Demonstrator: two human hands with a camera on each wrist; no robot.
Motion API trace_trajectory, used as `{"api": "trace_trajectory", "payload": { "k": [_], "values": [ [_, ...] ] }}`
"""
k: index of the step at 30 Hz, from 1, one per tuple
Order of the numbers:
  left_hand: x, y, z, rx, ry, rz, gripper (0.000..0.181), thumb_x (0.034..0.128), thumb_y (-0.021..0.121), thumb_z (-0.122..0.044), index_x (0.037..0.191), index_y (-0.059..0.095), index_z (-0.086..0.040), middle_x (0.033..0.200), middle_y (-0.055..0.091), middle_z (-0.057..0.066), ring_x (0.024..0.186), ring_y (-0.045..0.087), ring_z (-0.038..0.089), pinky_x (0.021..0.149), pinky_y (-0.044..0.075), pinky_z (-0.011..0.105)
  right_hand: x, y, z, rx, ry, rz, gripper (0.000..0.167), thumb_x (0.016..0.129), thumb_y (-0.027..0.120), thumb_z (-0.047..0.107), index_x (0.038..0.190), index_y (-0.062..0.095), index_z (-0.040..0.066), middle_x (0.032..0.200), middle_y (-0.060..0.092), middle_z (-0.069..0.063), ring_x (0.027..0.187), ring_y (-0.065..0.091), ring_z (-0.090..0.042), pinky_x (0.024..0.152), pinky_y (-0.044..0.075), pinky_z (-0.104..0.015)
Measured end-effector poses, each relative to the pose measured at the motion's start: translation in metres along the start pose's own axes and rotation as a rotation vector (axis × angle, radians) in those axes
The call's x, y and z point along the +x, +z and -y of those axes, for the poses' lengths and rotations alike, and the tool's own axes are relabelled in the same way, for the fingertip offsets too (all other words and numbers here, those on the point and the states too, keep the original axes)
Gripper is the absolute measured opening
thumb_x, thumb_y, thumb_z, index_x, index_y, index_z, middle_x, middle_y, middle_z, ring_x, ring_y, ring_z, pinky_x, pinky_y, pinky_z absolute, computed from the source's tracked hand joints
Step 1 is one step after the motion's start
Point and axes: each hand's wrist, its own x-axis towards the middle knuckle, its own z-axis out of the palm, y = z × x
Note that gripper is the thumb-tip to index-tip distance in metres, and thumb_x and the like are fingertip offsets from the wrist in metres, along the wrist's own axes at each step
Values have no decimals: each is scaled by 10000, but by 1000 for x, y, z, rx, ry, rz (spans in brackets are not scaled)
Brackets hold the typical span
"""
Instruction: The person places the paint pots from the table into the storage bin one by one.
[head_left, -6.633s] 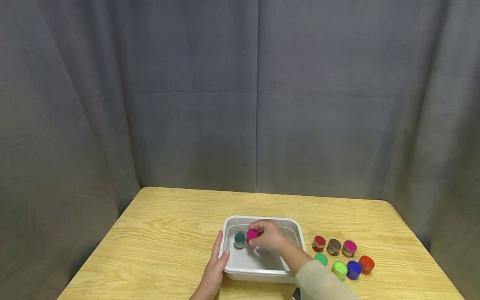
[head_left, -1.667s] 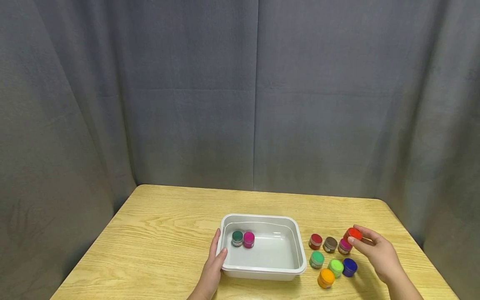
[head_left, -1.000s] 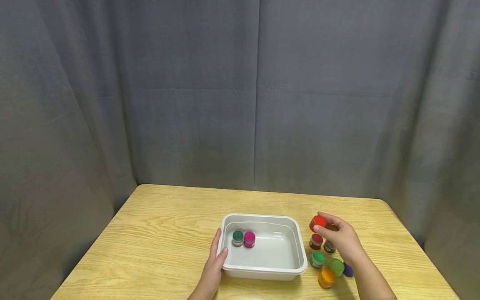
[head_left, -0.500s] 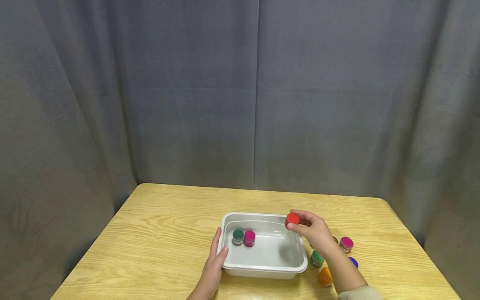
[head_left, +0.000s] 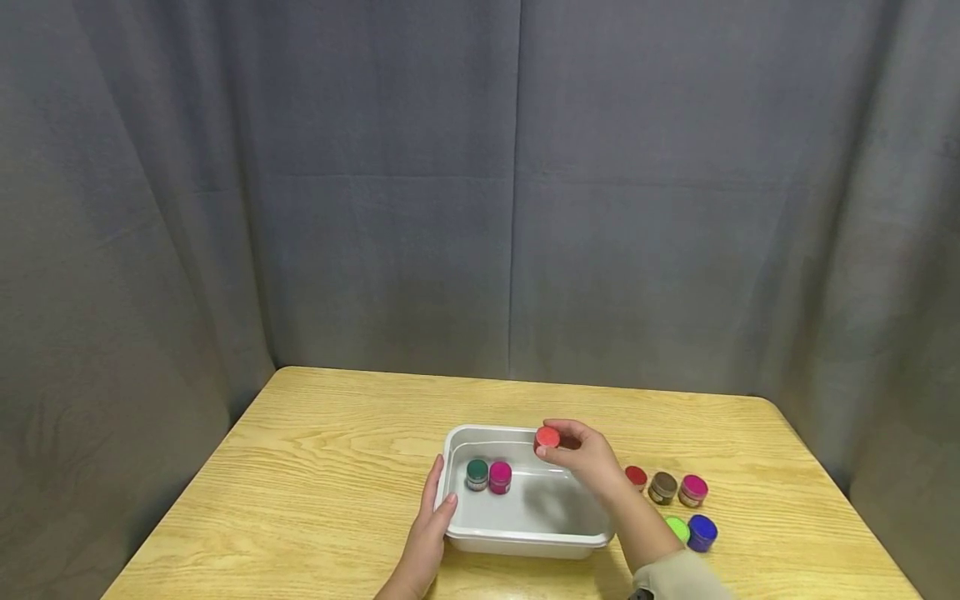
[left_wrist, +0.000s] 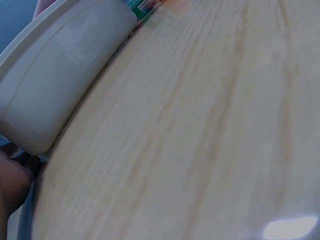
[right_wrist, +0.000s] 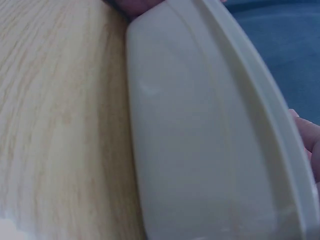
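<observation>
Grey curtains (head_left: 390,208) filled the upper part of the frame, hanging behind a wood-grain table (head_left: 337,467) whose bare surface ran across the lower part. At lower centre stood a white tray (head_left: 517,547), and over its upper right portion the right hand (head_left: 588,458) held a red jar (head_left: 547,438) between thumb and fingers, with a shadow falling on the tray's floor below. The left hand (head_left: 429,525) gripped the tray's left side, thumb over the rim and fingers along the outer wall.

Inside the tray, toward the left, a teal jar (head_left: 477,475) and a magenta jar (head_left: 500,477) stood upright side by side. More jars, such as a brown jar (head_left: 663,488) and a blue jar (head_left: 702,533), stood at lower right.

Judging by its look, the red jar was probably light and stiff, its smooth sides perhaps a little slippery; what it was made of could not be told. A pinch across opposite sides, just below the top, seemed the surest hold. The tray looked rigid and light enough to slide, so its rim was a sensible place to steady it.
</observation>
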Motion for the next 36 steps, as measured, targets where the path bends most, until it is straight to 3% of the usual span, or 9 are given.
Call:
{"api": "trace_trajectory", "payload": {
  "k": [7,13,23,36],
  "values": [
    [-1,0,1,-19,8,4,614,1044,395,-240,1586,113,-174,1641,73,213,1485,66,491,1149,69,714,8,18,-7,-21,13,8,457,777,811,59,1202,658,-7,1067,707,-114,934,624,-143,800,558,-247],
    [0,-1,0,-6,4,-4,615,1044,397,-246,1586,114,-184,1642,79,208,1486,64,490,1141,70,723,11,28,-6,-76,42,15,425,742,831,40,1141,688,7,1013,712,-108,910,626,-168,807,568,-298],
    [0,-2,-1,-9,2,8,614,1048,389,-237,1586,102,-171,1644,71,207,1487,50,488,1144,63,719,13,38,-12,-176,67,85,388,712,837,16,1073,696,9,962,699,-95,874,621,-175,738,507,-251],
    [2,0,1,-12,-8,1,607,1048,388,-268,1586,117,-194,1647,80,190,1489,64,484,1144,53,721,16,41,-14,-322,110,98,377,698,852,42,1047,708,56,968,682,-71,878,587,-166,828,488,-321]
  ]
}}
